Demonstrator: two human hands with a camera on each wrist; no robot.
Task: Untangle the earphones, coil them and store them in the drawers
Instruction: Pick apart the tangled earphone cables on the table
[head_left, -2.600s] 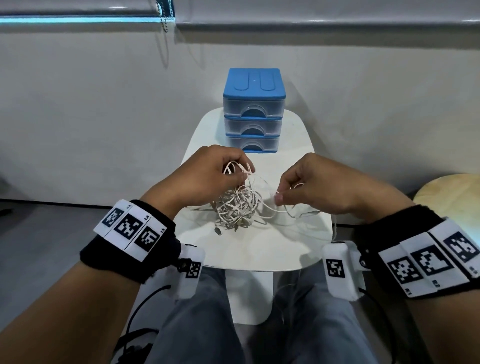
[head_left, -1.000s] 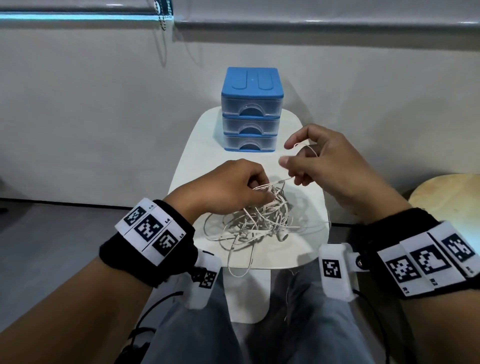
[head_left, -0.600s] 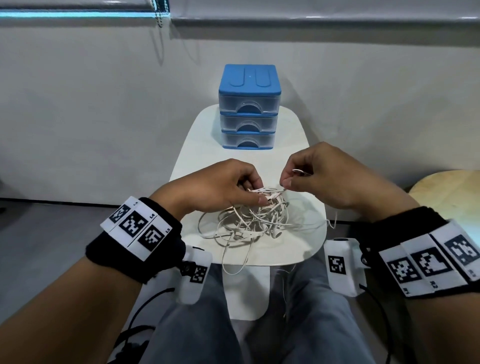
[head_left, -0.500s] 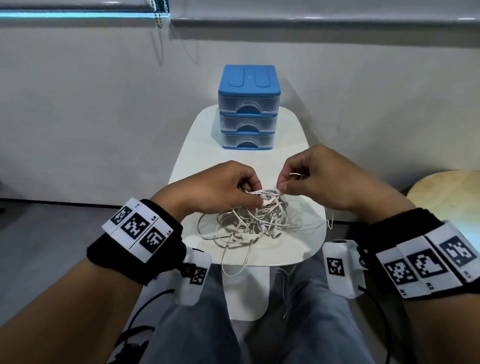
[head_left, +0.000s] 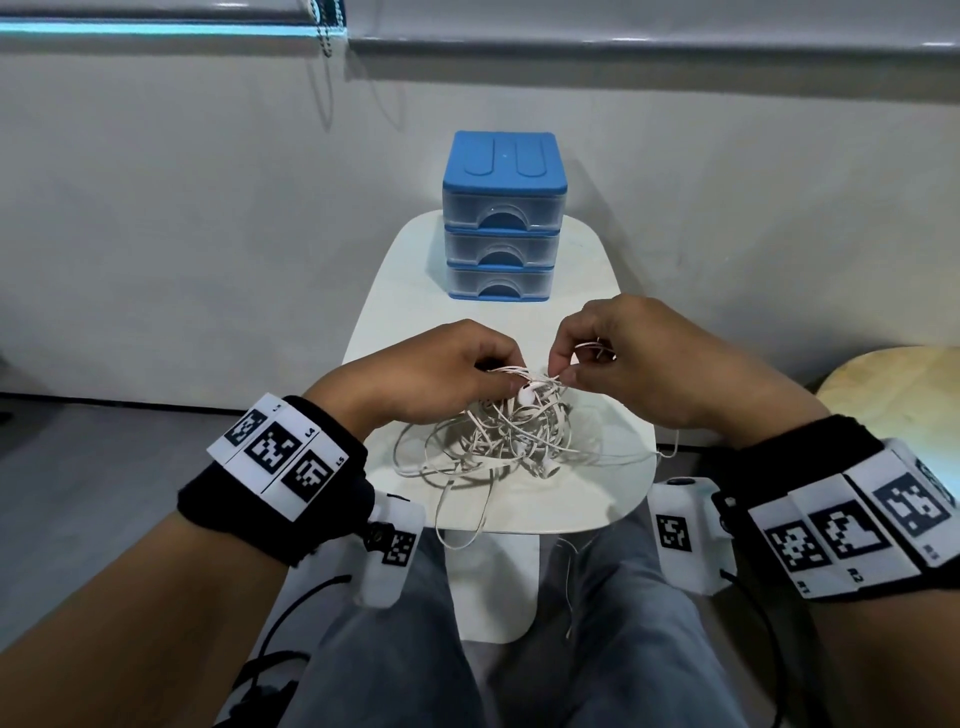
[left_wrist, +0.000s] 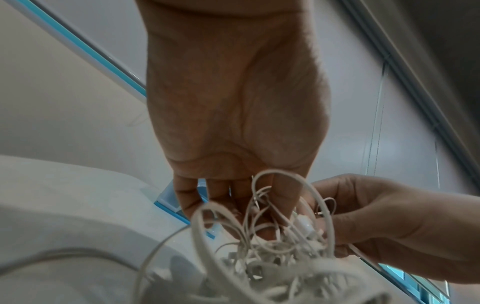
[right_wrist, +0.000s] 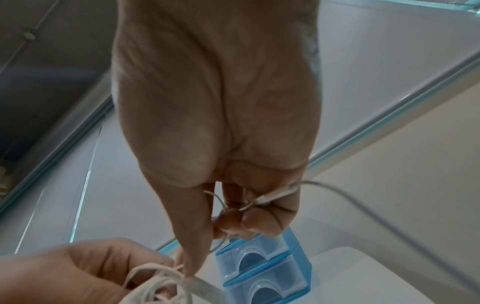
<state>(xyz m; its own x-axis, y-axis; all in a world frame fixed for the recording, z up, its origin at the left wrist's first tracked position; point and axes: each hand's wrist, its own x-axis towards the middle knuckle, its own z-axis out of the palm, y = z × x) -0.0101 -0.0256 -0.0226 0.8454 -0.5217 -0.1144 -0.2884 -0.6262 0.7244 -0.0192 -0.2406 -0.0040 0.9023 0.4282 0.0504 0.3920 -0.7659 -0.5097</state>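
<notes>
A tangle of white earphones (head_left: 498, 436) lies on the near half of the small white table (head_left: 613, 499). My left hand (head_left: 441, 374) holds the top of the tangle, fingers curled into the cords (left_wrist: 272, 230). My right hand (head_left: 618, 358) pinches a strand at the top of the tangle between thumb and forefinger, and a thin cord with a small plug (right_wrist: 275, 195) runs through its curled fingers. The two hands almost touch above the pile. One loop of cord (head_left: 462, 525) hangs over the table's front edge. The blue set of three drawers (head_left: 503, 218) stands at the far end, all drawers closed.
My knees in grey trousers (head_left: 395, 649) sit under the table's front edge. A pale wooden round stool (head_left: 904, 384) stands at the right. A grey wall (head_left: 208, 208) rises right behind the table.
The tangle has spread from a tight ball into looser loops. My right hand, raised with a strand a second ago, has come back down beside the left hand at the top of the pile.
</notes>
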